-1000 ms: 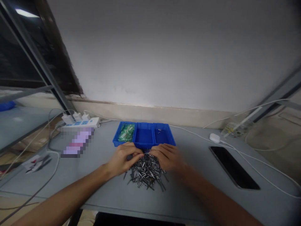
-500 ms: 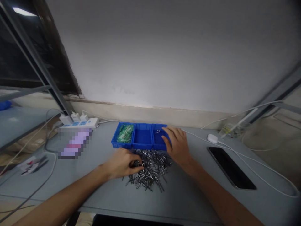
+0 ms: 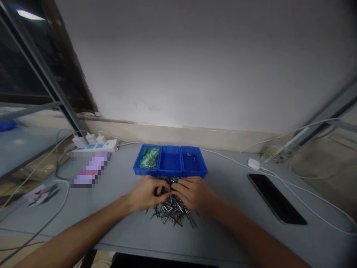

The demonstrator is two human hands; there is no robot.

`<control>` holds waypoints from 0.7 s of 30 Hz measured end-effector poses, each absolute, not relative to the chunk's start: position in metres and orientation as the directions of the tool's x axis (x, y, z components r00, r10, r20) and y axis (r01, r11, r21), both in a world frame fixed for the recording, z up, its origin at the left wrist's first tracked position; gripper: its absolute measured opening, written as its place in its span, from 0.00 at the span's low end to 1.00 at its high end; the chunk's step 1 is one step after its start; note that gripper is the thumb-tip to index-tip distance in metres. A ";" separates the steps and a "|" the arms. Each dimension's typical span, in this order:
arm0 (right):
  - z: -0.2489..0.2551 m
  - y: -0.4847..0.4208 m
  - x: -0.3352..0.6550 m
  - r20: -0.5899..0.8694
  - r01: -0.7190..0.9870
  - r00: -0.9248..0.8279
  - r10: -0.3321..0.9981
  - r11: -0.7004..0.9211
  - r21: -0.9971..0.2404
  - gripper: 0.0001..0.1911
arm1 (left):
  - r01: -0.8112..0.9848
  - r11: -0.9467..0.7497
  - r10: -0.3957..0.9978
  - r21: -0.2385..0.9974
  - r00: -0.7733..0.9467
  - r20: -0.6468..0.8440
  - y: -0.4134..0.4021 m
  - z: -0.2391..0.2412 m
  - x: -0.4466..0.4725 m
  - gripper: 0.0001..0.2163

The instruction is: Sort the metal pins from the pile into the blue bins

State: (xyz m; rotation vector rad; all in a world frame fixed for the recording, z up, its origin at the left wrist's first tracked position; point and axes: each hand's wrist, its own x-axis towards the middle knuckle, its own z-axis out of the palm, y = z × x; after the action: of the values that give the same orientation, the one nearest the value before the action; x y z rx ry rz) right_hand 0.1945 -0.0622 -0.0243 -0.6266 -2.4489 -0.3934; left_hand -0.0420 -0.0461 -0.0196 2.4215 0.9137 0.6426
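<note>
A pile of small metal pins (image 3: 174, 213) lies on the grey table in front of three joined blue bins. My left hand (image 3: 147, 192) curls over the pile's left side, thumb and fingers closed around something too small to make out. Fingertips meeting it, my right hand (image 3: 193, 192) covers the pile's right side, its fingers pinched together; what they grip is hidden. A few tiny metal pieces lie in the right blue bin (image 3: 203, 165). The middle blue bin (image 3: 170, 161) is beside it. Green-and-white packets (image 3: 149, 158) fill the left blue bin (image 3: 138, 172).
At right lie a black phone (image 3: 276, 199), a white earbud case (image 3: 253, 163) and a white cable (image 3: 301, 184). A power strip (image 3: 111, 145) with plugs and a pixelated purple object (image 3: 93, 169) sit at left. A wall (image 3: 178, 74) rises behind the table.
My right hand has moved from the right blue bin down and left to the pile, meeting my left hand. The left hand has stayed over the pile.
</note>
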 end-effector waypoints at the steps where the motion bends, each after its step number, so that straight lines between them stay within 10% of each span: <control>1: -0.024 -0.062 0.195 0.593 0.513 -0.726 0.349 0.849 0.128 0.13 | 0.461 -0.678 0.690 0.572 0.669 0.277 -0.046 -0.020 -0.042 0.04; 14: -0.022 -0.066 0.199 0.828 0.522 -0.440 0.348 0.849 -0.080 0.09 | 0.276 -0.859 0.487 0.430 0.696 0.527 -0.047 0.003 -0.045 0.08; 21: -0.023 -0.069 0.197 0.732 0.546 -0.584 0.350 0.837 0.035 0.09 | 0.266 -0.869 0.472 0.416 0.697 0.540 -0.047 -0.002 -0.042 0.06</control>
State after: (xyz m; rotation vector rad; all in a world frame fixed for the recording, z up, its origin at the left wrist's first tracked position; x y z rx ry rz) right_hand 0.1967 -0.0694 -0.0235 -0.6496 -2.2500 -0.3306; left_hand -0.0422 -0.0466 -0.0018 2.6011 0.5817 0.9521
